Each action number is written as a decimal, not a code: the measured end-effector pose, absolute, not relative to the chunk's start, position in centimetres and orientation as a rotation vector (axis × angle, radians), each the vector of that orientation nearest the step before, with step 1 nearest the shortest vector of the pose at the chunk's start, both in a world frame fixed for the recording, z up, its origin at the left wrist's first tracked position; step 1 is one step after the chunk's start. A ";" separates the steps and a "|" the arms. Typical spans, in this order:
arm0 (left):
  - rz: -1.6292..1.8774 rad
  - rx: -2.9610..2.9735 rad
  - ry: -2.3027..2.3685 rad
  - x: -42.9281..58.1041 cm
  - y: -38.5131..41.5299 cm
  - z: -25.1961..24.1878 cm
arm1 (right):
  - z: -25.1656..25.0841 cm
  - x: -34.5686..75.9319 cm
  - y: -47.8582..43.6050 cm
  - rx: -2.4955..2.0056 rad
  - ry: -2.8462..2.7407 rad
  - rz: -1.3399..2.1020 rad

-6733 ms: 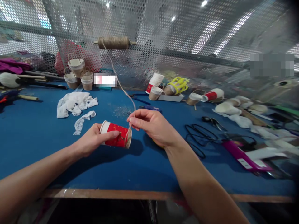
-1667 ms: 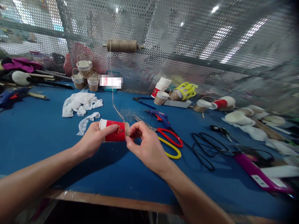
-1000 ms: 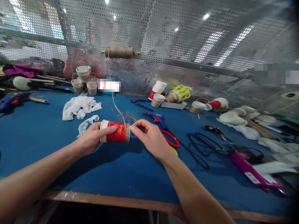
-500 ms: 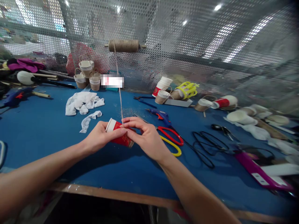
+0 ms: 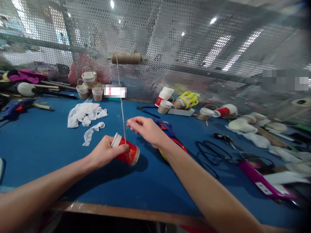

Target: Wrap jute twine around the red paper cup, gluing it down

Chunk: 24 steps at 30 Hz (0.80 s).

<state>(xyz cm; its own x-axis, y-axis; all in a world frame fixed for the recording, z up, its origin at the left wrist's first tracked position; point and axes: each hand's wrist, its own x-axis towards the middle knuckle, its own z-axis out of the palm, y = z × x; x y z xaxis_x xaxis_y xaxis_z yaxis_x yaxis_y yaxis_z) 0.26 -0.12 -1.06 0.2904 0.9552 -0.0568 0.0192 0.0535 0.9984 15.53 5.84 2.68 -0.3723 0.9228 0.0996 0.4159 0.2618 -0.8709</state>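
My left hand is closed around a red and white paper cup, tilted on its side a little above the blue table. A strand of twine runs down from the spool to the cup, where my left thumb presses it against the red side. Several turns of twine wrap the cup's base end. My right hand is off the cup, just right of the taut strand. Its fingers are curled together, with nothing visible in them. Beneath the right forearm, scissors with red and yellow handles are partly hidden.
The twine spool hangs on a rod at the mesh wall. White lace lies at the left. Small twine-wrapped buckets stand behind. A blue glue gun, black cord and purple tool lie to the right.
My right hand has let go of the cup and moved up beside the strand. The left hand still holds the cup, now slightly lower in view.
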 end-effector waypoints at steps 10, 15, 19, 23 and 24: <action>0.845 1.203 0.857 1.0 -0.6 -1.5 | 8.0 10.0 17.5 -1.294 -1.958 0.836; 0.785 1.149 0.819 1.2 -0.6 -1.8 | 9.3 8.6 19.7 -1.304 -2.068 0.548; 0.787 1.085 0.777 0.9 -0.6 -1.3 | 8.1 10.2 18.4 -1.313 -2.269 0.369; 0.763 1.062 0.764 0.3 -0.6 -0.6 | 5.2 12.7 13.4 -1.322 -2.507 0.338; 0.743 1.066 0.751 0.2 -0.6 -0.5 | 4.4 13.2 11.8 -1.306 -2.575 0.367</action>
